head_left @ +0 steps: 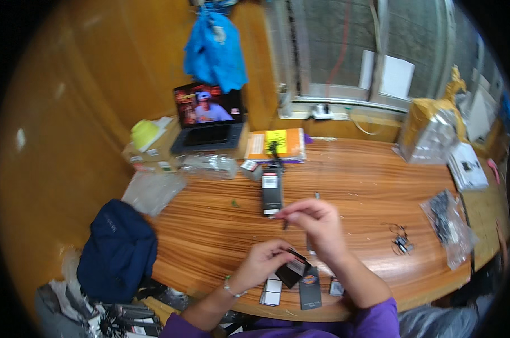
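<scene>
My left hand [260, 263] grips a black hang tag [291, 277], held tilted above the table's front edge; a pale label shows on the tag. My right hand [318, 226] is raised to the right of it, thumb and forefinger pinched together. A short dark thing shows below those fingers, too small to name. Under the hands lie a dark grey hang tag [309, 298] with an orange emblem and a sheet of white labels [272, 292]. A small square piece [336, 288] is near my right forearm. Beyond my right hand lies a stack of black tags [272, 197] with a barcode label.
A laptop [207, 115] with a phone [207, 134] on it stands at the back left, beside an orange packet [294, 145]. Black cords [400, 242] and a clear plastic bag [455, 231] lie on the right. A navy cloth bag [117, 248] sits at the left edge.
</scene>
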The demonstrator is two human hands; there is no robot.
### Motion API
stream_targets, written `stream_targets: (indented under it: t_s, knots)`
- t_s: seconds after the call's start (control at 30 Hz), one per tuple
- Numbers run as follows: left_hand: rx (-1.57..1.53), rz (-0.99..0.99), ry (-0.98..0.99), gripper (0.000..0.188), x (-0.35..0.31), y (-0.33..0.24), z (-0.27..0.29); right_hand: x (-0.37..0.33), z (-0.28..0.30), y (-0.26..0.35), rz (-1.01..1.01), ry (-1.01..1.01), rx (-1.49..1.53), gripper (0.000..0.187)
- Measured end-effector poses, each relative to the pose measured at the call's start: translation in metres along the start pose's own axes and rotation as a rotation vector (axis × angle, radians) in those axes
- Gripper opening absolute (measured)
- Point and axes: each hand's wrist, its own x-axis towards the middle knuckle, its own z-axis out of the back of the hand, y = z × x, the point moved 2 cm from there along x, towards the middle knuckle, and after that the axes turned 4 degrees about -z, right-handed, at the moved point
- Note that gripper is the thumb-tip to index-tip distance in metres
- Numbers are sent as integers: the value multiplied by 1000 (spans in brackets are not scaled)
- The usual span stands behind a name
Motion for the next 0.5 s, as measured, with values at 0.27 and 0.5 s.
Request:
stream_targets:
  t_s: [0.27, 0.5]
  knots:
    - [-34, 55, 90, 13, -1, 16, -3, 3, 51, 34, 134, -210, 416, 17]
    - [13, -223, -303, 12, 19, 8, 22, 0, 54, 51, 164, -33, 312, 23]
